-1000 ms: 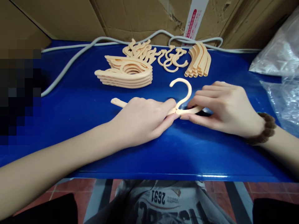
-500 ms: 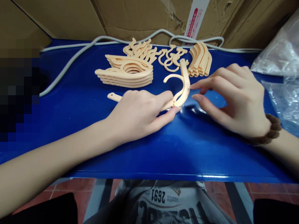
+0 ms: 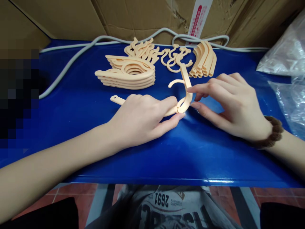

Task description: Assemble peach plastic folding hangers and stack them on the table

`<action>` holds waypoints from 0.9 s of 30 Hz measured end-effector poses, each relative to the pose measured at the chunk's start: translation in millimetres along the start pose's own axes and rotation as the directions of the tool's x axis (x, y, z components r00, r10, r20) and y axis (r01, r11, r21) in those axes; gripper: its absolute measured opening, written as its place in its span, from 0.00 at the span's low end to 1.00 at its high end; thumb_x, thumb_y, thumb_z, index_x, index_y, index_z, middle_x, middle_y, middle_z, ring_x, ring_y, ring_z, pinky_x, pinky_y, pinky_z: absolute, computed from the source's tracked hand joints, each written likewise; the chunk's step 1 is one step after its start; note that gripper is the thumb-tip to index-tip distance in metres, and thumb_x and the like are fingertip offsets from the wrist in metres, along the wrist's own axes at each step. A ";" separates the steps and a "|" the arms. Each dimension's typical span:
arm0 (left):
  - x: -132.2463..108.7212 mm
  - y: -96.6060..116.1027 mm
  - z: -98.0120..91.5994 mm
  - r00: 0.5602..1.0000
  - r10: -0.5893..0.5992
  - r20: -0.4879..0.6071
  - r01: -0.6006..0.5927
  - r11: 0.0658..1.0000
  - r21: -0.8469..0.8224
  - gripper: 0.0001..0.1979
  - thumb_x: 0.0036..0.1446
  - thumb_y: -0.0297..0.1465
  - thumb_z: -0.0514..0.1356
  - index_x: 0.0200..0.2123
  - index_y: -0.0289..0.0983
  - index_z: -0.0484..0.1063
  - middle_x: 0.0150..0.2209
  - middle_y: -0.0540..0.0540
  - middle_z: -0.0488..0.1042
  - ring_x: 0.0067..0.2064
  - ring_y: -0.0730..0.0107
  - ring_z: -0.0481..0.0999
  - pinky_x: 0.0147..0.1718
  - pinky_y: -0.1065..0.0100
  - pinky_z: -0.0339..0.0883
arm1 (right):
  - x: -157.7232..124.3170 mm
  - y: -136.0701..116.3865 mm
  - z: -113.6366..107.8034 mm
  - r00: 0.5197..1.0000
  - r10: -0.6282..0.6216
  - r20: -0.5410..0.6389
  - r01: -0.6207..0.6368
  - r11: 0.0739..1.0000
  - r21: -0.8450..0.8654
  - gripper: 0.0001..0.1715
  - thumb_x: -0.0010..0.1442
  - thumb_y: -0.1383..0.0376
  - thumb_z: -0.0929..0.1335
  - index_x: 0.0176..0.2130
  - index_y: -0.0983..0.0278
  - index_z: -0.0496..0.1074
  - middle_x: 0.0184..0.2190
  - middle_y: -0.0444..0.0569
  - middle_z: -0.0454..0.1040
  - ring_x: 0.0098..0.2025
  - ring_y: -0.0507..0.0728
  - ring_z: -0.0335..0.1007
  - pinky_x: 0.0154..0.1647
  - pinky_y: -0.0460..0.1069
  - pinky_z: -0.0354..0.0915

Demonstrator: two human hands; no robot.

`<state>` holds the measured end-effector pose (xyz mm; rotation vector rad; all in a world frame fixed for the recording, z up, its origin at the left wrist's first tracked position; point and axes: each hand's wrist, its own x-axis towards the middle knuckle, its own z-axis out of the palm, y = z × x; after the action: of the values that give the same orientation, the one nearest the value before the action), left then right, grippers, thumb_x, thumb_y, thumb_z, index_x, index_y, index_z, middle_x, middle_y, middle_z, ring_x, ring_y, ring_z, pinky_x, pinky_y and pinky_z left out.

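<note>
A cream plastic folding hanger (image 3: 186, 75) lies in front of me on the blue table, one arm pointing left and the other standing up and away, with its hook curving to the left. My left hand (image 3: 145, 119) is closed over the left arm, thumb and index finger at the joint, so much of that arm is hidden. At the right edge of the raised arm, the index fingertip of my right hand (image 3: 234, 105) presses against it. The right thumb is apart from the index finger, its tip close to the arm's lower bend.
Stacked folded hangers (image 3: 128, 78) lie behind my left hand. Loose hooks (image 3: 172, 60), other curved parts (image 3: 141, 49) and a bundle of hanger arms (image 3: 205, 60) sit farther back. A white cable (image 3: 78, 65) runs along cardboard boxes (image 3: 143, 19). Clear plastic bags (image 3: 283, 54) are at right.
The hanger's raised arm has swung left, covering more of the hook. My right hand has moved left with its index finger on that arm. My left hand keeps its hold.
</note>
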<state>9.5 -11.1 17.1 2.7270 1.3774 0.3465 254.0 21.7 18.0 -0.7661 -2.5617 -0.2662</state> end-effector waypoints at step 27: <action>-4.7 -6.2 13.9 0.951 0.295 -0.089 -0.296 0.955 0.003 0.14 0.75 0.39 0.52 0.44 0.39 0.75 0.34 0.51 0.82 0.30 0.66 0.79 0.22 0.64 0.45 | 1.0 2.1 2.1 0.954 0.265 0.139 -0.280 0.955 0.100 0.15 0.72 0.55 0.63 0.40 0.61 0.70 0.37 0.52 0.74 0.39 0.62 0.72 0.40 0.55 0.64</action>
<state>5.2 -10.6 1.7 2.9426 0.9754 0.4963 253.7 24.5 16.7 -1.1071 -2.5173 0.0237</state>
